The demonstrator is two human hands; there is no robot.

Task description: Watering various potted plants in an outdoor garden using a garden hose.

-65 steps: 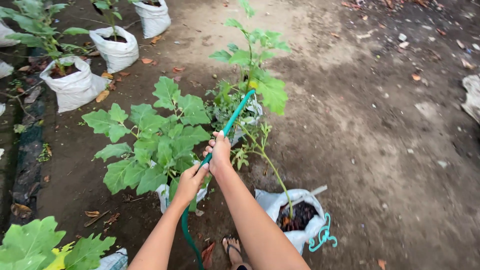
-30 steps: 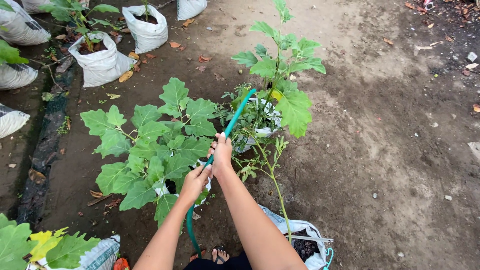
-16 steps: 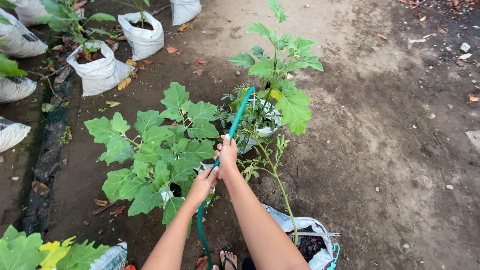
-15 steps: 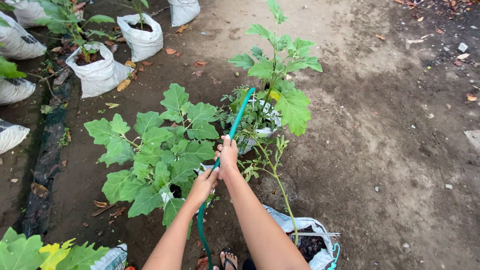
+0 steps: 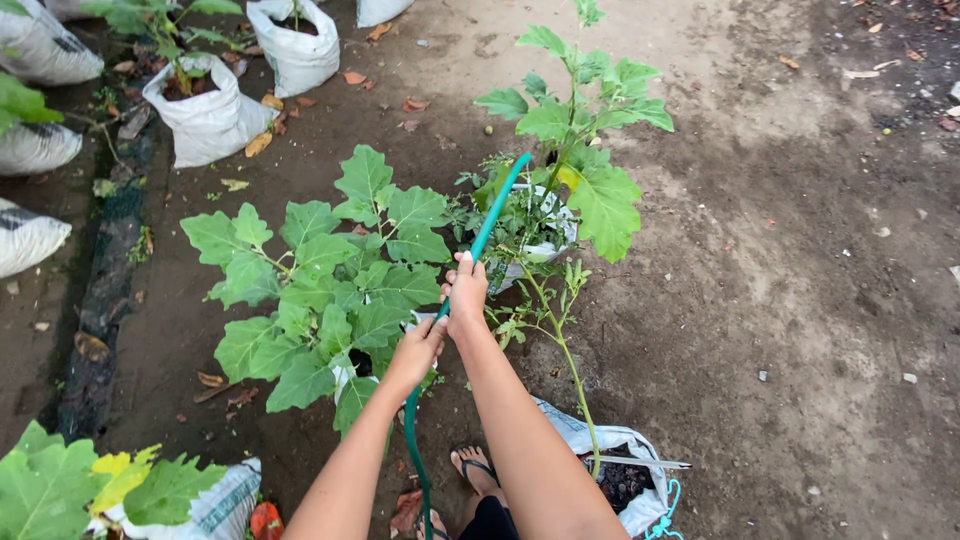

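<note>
Both hands grip a green hose [image 5: 480, 240], the right hand [image 5: 466, 295] ahead of the left hand [image 5: 415, 350], its end reaching toward one o'clock into a white bag [image 5: 545, 240] of leafy plants, with a broad-leaved plant [image 5: 330, 290] at nine o'clock.

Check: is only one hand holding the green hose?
No: both the left hand and the right hand grip the green hose.

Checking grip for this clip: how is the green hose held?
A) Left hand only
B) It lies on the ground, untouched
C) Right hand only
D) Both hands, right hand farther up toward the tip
D: the right hand grips the green hose ahead of the left hand, which holds it lower down.
</note>
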